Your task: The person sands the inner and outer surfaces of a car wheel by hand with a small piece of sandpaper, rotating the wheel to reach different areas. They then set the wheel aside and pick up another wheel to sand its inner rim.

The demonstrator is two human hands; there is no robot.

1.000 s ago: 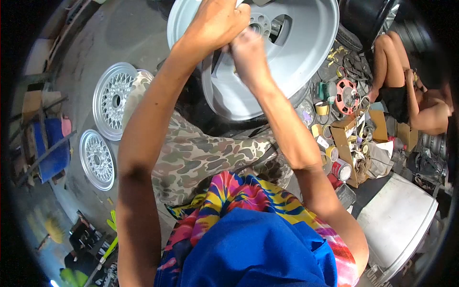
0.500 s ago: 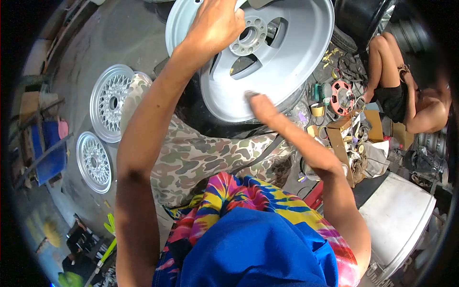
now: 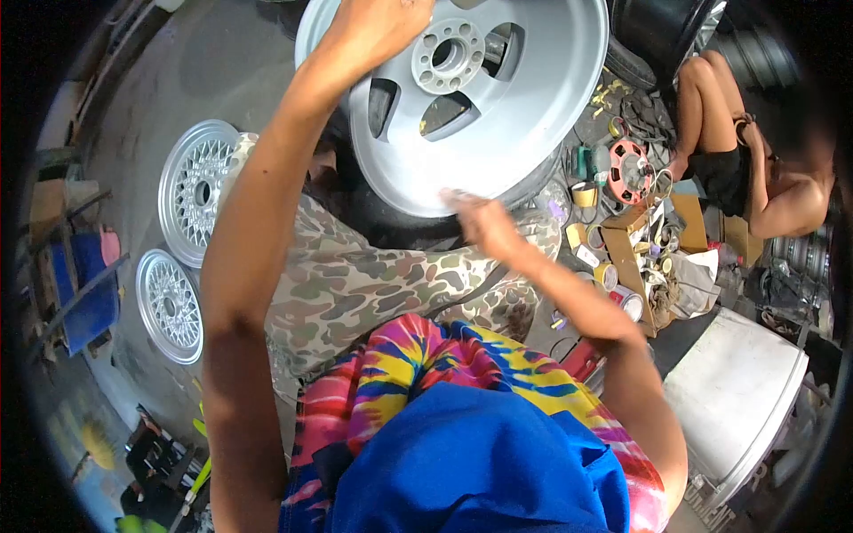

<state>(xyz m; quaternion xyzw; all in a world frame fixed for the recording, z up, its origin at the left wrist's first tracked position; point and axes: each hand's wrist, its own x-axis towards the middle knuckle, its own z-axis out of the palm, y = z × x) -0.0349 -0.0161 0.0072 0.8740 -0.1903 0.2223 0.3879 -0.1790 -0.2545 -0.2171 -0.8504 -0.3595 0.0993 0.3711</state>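
A large grey wheel rim (image 3: 542,98) with wide spokes and a round hub fills the top centre, tilted in front of my knees. My left hand (image 3: 382,31) is at its upper left spokes with the fingers bent; the fingertips are cut off by the frame edge. Near the rim's lower edge, my right hand (image 3: 484,226) has its fingers close together at the pale inner face, blurred by motion. Whether something small is under those fingers cannot be made out. A dark tyre (image 3: 418,229) shows behind and below the rim.
Two silver mesh rims (image 3: 191,191) stand at the left. On the right are a cardboard box (image 3: 631,266) of odds and ends, a red reel (image 3: 629,171), a white panel (image 3: 733,400) and a seated person (image 3: 791,200). Camouflage trousers (image 3: 355,293) cover my legs.
The rim and my left hand appear slightly further up and left. My right hand has shifted a little down along the rim's lower face.
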